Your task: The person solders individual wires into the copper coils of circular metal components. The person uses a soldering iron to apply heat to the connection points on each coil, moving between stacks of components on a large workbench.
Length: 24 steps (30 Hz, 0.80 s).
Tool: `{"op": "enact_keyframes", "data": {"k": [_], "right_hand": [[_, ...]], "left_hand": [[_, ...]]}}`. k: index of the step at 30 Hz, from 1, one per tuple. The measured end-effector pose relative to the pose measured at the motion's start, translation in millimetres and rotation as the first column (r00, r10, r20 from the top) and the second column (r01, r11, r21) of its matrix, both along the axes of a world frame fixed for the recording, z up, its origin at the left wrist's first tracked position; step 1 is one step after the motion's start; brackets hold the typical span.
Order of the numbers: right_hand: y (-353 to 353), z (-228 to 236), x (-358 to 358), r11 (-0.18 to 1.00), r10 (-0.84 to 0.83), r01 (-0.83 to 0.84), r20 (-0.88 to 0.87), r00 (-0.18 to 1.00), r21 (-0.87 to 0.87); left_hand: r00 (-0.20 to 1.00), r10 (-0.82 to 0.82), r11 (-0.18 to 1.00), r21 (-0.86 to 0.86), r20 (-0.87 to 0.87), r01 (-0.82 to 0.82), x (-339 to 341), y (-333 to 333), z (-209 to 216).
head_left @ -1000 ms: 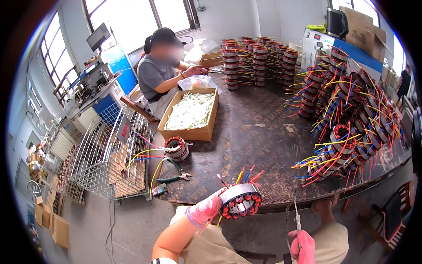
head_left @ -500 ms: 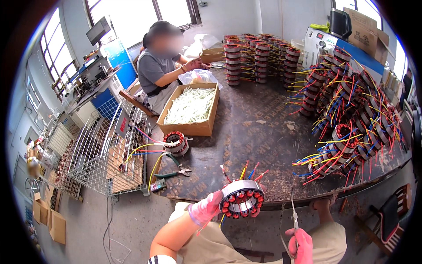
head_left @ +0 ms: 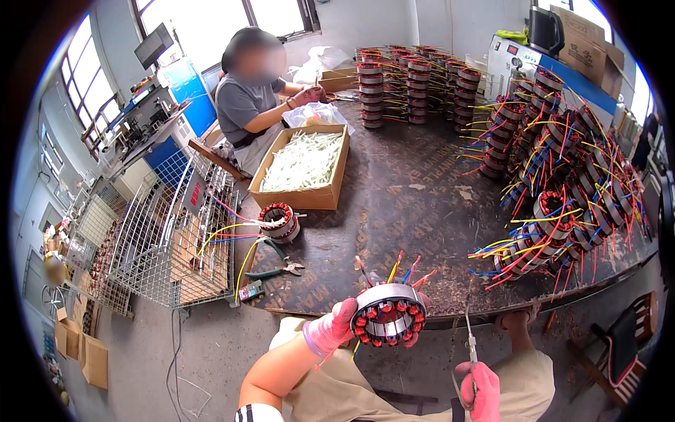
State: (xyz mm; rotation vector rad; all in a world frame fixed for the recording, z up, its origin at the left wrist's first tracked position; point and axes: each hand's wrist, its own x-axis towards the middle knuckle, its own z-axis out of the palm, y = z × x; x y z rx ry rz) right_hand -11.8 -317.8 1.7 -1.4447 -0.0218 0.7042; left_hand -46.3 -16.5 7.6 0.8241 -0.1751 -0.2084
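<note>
My left hand (head_left: 329, 329), in a pink glove, is closed round a motor stator (head_left: 385, 294) above my lap, at the table's near edge. The stator is a silver ring with red coils facing me, and coloured wire leads stick up behind it. Part of the hand is hidden behind the ring. At the lower right my right hand (head_left: 481, 395), also gloved in pink, grips a slim metal tool (head_left: 472, 346) pointing upward. Its exact kind is unclear. The tool is apart from the stator.
On the dark table (head_left: 401, 218) stand a cardboard box (head_left: 302, 200) of pale sleeves, another stator (head_left: 280, 226), green-handled pliers (head_left: 275, 270) and tall stator stacks (head_left: 371, 95). More wired stators (head_left: 555, 218) crowd the right. A co-worker (head_left: 246, 105) sits at the far left side, beyond wire cages (head_left: 176, 239).
The stator in my left hand has tilted slightly, its wire leads now higher. My right hand and tool have barely moved. The co-worker's hands have shifted, and the view has moved a little.
</note>
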Motion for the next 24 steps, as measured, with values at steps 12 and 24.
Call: {"op": "enact_keyframes", "data": {"k": [12, 24], "right_hand": [[-2.3, 12.3, 1.3, 0.997, 0.032, -0.035, -0.048, 0.998, -0.063], [-18.6, 5.4, -7.3, 0.997, 0.061, -0.063, -0.04, 0.997, -0.051]], "left_hand": [[0.996, 0.085, 0.981, 0.173, 0.003, -0.084, -1.2, 4.5, 20.3], [0.917, 0.017, -0.458, 0.818, 0.398, -0.347, 23.6, 22.3, -12.9]]}}
